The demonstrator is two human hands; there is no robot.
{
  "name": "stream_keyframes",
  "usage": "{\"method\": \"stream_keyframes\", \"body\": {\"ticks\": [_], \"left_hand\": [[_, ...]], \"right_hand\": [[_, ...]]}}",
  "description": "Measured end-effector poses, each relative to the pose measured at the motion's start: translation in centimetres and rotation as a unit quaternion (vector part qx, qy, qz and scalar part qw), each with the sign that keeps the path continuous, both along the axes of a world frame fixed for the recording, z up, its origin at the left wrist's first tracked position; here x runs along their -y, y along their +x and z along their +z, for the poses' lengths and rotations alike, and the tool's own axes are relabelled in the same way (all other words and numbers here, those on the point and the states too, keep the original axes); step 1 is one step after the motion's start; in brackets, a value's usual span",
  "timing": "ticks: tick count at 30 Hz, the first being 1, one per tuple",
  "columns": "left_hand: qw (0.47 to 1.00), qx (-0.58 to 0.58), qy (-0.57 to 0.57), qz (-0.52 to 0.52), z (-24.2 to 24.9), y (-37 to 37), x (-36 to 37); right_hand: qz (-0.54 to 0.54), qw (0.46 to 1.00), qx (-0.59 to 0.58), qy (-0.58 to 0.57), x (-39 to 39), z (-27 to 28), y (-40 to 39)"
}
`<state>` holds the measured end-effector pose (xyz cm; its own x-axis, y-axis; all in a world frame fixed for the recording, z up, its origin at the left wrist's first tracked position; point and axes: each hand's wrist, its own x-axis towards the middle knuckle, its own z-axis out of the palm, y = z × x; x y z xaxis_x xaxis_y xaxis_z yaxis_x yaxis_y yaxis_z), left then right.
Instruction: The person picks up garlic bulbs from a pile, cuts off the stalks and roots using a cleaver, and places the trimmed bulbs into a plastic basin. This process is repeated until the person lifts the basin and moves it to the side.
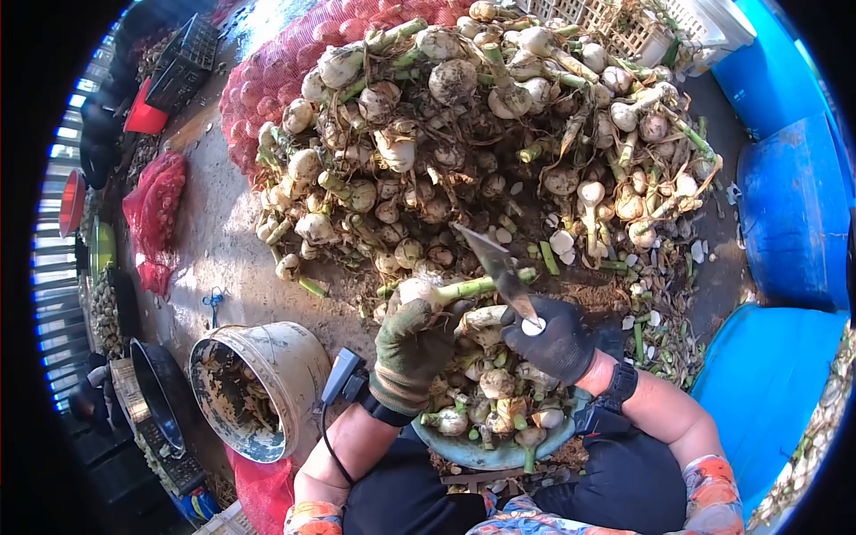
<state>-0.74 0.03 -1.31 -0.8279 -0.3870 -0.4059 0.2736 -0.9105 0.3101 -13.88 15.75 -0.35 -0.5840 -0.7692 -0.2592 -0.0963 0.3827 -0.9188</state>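
My left hand (412,348), in a dark green knit glove, grips a garlic bulb (421,291) whose thick green stem (481,285) points to the right. In my right hand (551,339), in a dark glove, is a knife (501,266), its broad blade angled up and left across the end of the stem. Fingers of both hands are closed. Below them, between my knees, a light blue-green basin (486,459) holds garlic bulbs with short stems. A big heap of garlic (383,192) with stems and dry roots lies just beyond my hands.
To the left stands a dirty white bucket (303,352) with peelings inside. Red mesh sacks (153,214) lie at the left and behind the heap. Blue tubs (789,214) line the right side. Cut stems and scraps litter the floor (655,357). Plastic crates (624,27) stand at the back.
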Motion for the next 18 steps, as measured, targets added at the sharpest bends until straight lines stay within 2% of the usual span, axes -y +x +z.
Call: {"method": "stream_keyframes", "body": {"ticks": [2, 4, 8, 10, 12, 15, 17, 18], "left_hand": [[0.998, -0.017, 0.059, 0.014, 1.2, -0.6, -0.5], [0.999, -0.018, 0.030, -0.008, 2.2, -1.3, -0.6], [0.999, 0.027, 0.028, 0.024, 1.5, -1.2, -0.9], [0.998, 0.035, 0.028, 0.033, 2.0, -1.6, -0.9], [0.998, 0.052, -0.037, -0.012, 3.0, -2.3, -1.0], [0.996, 0.084, -0.037, -0.009, 2.3, -1.6, -1.6], [0.997, 0.054, -0.036, -0.030, 1.2, -1.2, -0.9], [0.998, 0.022, -0.037, -0.050, 1.3, -1.5, -0.3]], "right_hand": [[0.012, 1.000, -0.012, 0.007, 0.0, -0.8, 0.5], [-0.037, 0.998, -0.050, 0.018, 0.1, -1.6, 0.9], [-0.026, 0.996, -0.068, 0.045, 0.2, -1.5, 0.6], [-0.022, 0.998, -0.038, 0.036, 0.3, -1.6, 0.4], [-0.021, 0.998, -0.038, 0.052, 0.1, -1.9, 0.0], [-0.028, 0.997, -0.018, 0.067, 0.1, -2.1, -0.2], [-0.036, 0.997, 0.002, 0.068, 0.0, -2.3, -0.2], [0.027, 0.993, 0.007, 0.111, -0.1, -2.3, -0.2]]}}
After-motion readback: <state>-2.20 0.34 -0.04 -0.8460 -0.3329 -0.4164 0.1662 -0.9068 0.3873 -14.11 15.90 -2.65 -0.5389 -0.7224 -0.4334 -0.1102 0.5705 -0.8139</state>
